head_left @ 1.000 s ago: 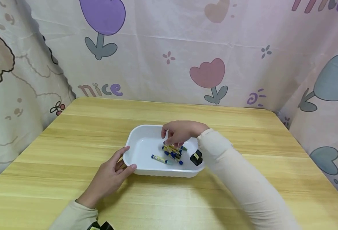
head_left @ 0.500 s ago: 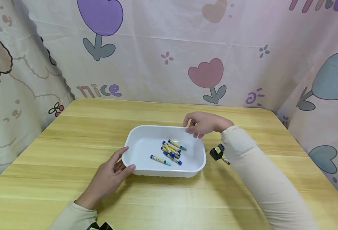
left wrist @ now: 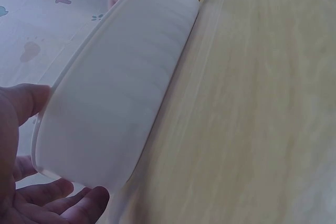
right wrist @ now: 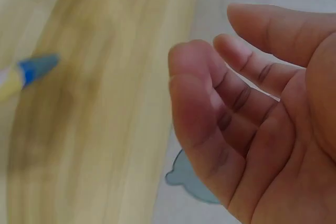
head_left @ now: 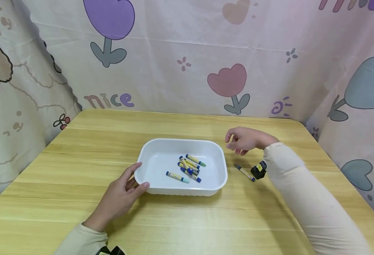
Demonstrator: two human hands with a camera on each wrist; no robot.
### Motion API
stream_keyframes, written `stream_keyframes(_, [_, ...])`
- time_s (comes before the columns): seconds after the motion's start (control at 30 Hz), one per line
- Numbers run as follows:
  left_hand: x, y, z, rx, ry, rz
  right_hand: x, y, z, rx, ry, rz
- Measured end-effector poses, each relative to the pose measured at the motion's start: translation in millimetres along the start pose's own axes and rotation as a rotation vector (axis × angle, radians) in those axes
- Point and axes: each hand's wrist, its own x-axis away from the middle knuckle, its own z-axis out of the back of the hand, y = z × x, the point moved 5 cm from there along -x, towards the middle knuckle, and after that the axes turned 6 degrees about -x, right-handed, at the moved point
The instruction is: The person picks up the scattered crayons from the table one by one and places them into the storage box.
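A white plastic tray (head_left: 155,156) holds several yellow-labelled crayons (head_left: 191,168) with blue bands, most of them heaped right of its middle. My left hand (head_left: 121,196) grips the tray's near-left corner, thumb and fingers at the rim. In the left wrist view, that hand's fingertips (left wrist: 94,203) lie against the tray's outer wall. To the right of the tray, my right hand (head_left: 245,139) is raised over the table with loosely curled fingers and nothing in them. One dark-tipped crayon (head_left: 245,173) lies on the table below it; its tip also shows in the right wrist view.
The wooden table (head_left: 187,223) stretches around the tray on all sides. A patterned cloth (head_left: 174,46) hangs behind its back edge and along both sides. Small black devices are strapped at both wrists, the right one (head_left: 259,170) close beside the loose crayon.
My right hand has moved from over the heaped crayons, across the tray's right rim, to above the table. The crayon on the table has come into sight from behind the forearm. The left hand stays put.
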Motion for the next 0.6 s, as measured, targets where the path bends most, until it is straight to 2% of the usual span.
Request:
stream_keyframes(0.4, [-0.2,-1.4,-0.5,0.002,-0.004,-0.004,6.6,34.8,-9.7,0.005,-0.081,-0.095])
stream_keyframes(0.6, [-0.4,-1.3,-0.6,0.009,-0.005,-0.009,6.5,43.8,-19.8,-0.047,-0.133,-0.116])
